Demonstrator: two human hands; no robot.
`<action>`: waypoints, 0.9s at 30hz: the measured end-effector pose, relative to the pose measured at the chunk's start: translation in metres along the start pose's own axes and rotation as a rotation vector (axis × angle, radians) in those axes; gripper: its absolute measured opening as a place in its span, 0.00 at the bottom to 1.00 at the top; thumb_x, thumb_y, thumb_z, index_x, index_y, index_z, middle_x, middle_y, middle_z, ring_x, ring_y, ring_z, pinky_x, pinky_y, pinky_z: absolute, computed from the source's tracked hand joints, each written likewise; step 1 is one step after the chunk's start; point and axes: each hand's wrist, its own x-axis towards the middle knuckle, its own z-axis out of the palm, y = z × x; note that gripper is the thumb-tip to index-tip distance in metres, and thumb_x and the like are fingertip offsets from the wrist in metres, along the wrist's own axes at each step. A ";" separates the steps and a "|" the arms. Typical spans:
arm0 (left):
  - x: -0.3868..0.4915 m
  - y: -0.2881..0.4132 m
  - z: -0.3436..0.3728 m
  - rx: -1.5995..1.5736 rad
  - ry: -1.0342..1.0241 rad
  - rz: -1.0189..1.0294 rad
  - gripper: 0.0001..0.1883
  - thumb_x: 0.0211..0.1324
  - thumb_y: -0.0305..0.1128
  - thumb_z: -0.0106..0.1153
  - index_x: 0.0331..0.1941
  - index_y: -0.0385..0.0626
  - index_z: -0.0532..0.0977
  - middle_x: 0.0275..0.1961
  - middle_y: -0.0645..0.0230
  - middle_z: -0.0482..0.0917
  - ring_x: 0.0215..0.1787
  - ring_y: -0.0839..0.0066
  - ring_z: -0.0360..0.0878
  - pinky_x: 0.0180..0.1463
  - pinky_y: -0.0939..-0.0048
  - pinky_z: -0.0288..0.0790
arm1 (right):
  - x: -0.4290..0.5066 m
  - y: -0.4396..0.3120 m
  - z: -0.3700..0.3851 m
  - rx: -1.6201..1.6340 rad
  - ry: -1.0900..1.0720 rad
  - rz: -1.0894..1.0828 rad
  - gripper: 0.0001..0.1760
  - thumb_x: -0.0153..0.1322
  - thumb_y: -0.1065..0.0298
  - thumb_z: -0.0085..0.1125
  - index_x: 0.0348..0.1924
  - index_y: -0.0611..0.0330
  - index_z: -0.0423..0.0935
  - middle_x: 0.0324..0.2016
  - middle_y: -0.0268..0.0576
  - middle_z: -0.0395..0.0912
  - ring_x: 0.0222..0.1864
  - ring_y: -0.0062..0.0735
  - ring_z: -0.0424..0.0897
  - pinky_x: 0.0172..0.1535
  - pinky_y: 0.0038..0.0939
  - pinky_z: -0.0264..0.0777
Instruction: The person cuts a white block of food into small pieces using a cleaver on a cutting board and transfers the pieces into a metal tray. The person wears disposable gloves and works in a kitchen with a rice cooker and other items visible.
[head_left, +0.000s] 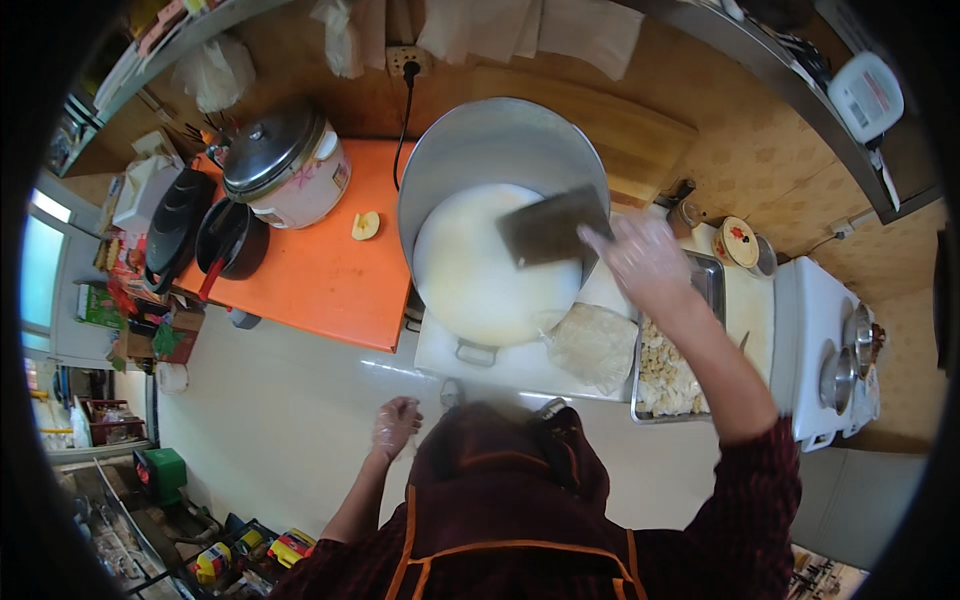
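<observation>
My right hand (645, 259), in a thin clear plastic glove, holds a broad dark cleaver-like blade (556, 226) above the right side of a large metal pot (510, 124). Whitish cloudy liquid (487, 277) lies in the pot. The blade's handle is hidden by the hand. My left hand (397, 427), also gloved in clear plastic, is held low beside my apron over the floor, with its fingers partly curled and nothing visible in it. A clear plastic bag (594, 345) lies by the pot. Right of it, a metal tray (637, 409) holds pale chopped pieces (667, 375).
An orange tabletop (330, 300) at left carries a rice cooker (289, 169), a cut piece of apple (365, 225) and a dark saucepan (244, 251). A wooden board (637, 142) leans behind the pot. A lidded tin (736, 241) and a white appliance (806, 337) stand at right.
</observation>
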 end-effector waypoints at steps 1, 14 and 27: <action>-0.001 -0.015 -0.017 -0.028 0.016 -0.015 0.13 0.75 0.36 0.52 0.47 0.36 0.78 0.30 0.63 0.84 0.28 0.77 0.82 0.32 0.73 0.78 | 0.032 0.004 0.021 -0.018 0.136 -0.093 0.20 0.67 0.67 0.57 0.52 0.50 0.85 0.40 0.47 0.80 0.47 0.45 0.79 0.50 0.43 0.72; -0.040 -0.107 -0.112 -0.256 0.278 -0.229 0.14 0.73 0.36 0.53 0.48 0.36 0.77 0.31 0.63 0.83 0.29 0.76 0.81 0.32 0.73 0.77 | 0.150 0.036 0.140 -0.224 -0.499 -0.175 0.16 0.78 0.59 0.48 0.48 0.53 0.84 0.45 0.46 0.80 0.56 0.47 0.75 0.65 0.40 0.64; 0.041 0.086 0.119 -0.164 -0.439 0.054 0.20 0.68 0.39 0.61 0.54 0.35 0.76 0.49 0.58 0.82 0.41 0.74 0.80 0.44 0.71 0.76 | -0.190 -0.096 0.118 0.511 -0.660 0.566 0.10 0.69 0.74 0.54 0.41 0.63 0.81 0.40 0.54 0.83 0.43 0.53 0.83 0.50 0.46 0.77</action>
